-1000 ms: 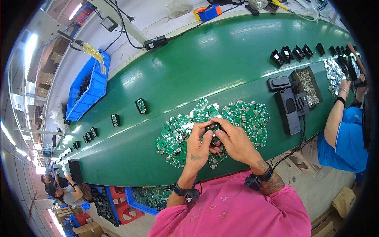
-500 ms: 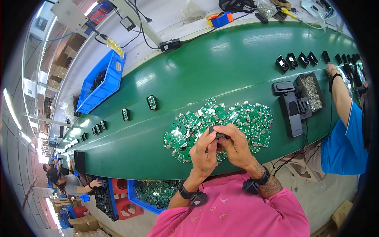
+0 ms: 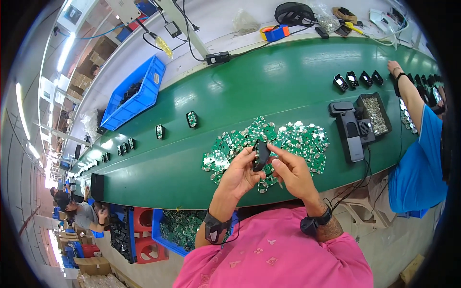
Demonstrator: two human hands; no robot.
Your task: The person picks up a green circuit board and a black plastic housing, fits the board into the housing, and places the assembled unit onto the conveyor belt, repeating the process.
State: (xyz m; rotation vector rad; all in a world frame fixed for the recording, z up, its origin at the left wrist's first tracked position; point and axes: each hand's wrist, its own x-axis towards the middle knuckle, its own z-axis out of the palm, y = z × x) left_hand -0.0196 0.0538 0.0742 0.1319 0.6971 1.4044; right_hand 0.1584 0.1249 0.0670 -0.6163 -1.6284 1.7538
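Over the near side of a heap of green circuit boards [image 3: 300,144], my left hand [image 3: 238,175] grips a small black plastic housing [image 3: 260,156], which stands tilted between thumb and fingers. What sits inside the housing is turned away from view. My right hand [image 3: 294,175] is beside it, index fingertip at the housing's upper right edge, thumb apart and the other fingers loosely bent. Farther left on the green table lie black housings with green boards in them, among them one housing [image 3: 192,119] and another housing [image 3: 160,132].
Right of the heap are a black-and-grey device [image 3: 353,137] with cables and a black bin [image 3: 374,115] of small metal parts. Several black housings [image 3: 351,79] stand beyond. A blue crate [image 3: 132,96] is at far left, a blue tub [image 3: 177,230] below. A co-worker's arm [image 3: 408,91] reaches in.
The housing has turned from lying flat between both hands to standing upright in my left hand. My right hand has loosened and shifted slightly right. The co-worker's hand moved farther away across the table.
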